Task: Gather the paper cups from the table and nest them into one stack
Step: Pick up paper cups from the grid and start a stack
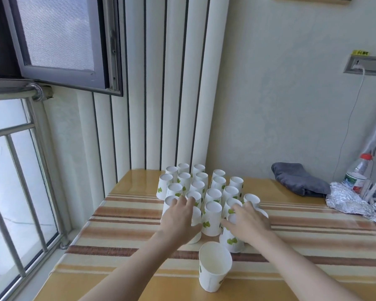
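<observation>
Several white paper cups with green leaf prints (pixel 211 218) stand upside down in tight rows on the striped table (pixel 313 242). One cup (pixel 214 267) stands upright, alone, at the front. My left hand (pixel 178 218) lies over a front-left cup (pixel 196 232), fingers spread and thumb against its side. My right hand (pixel 249 222) lies over a front-right cup (pixel 231 240), fingers spread and thumb across its front. Both cups stand on the table, partly hidden by the hands.
A folded grey cloth (pixel 297 179) lies at the back right. Crumpled foil (pixel 352 200) and a plastic bottle with a red cap (pixel 359 172) sit at the right edge. A window with metal bars (pixel 20 192) runs along the left.
</observation>
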